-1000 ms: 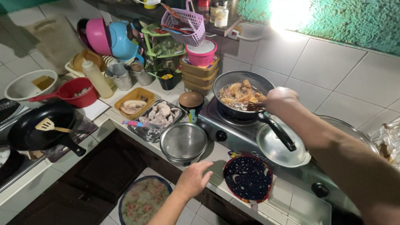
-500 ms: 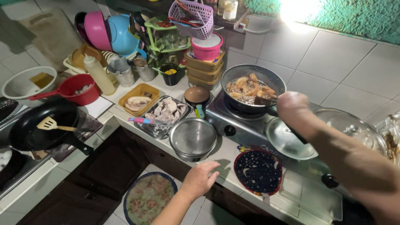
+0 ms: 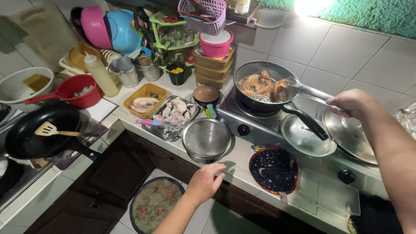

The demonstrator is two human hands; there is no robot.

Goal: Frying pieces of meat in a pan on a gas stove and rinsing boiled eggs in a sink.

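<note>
Steel handle pinched in the fingers of the right hand; they're curled closed around the long handle of a metal slotted spatula, whose blade end is down in the dark round frying pan among the golden-brown fried pieces; that pan sits on the left burner of the grey tabletop gas stove, black handle pointing toward the person; looks to me like the stirring or turning stage of the fry. Left hand is empty, fingers loosely bent and a bit spread, resting at the counter edge just in front of the stacked round steel bowls; beside those is a rectangular metal tray of raw pale meat pieces and a yellow plastic tub with more. A round steel lid lies right of the pan, a dark blue patterned plate below it. My guess: any scooping needs the blade slid under a piece and kept level, since hot oil could splash.
</note>
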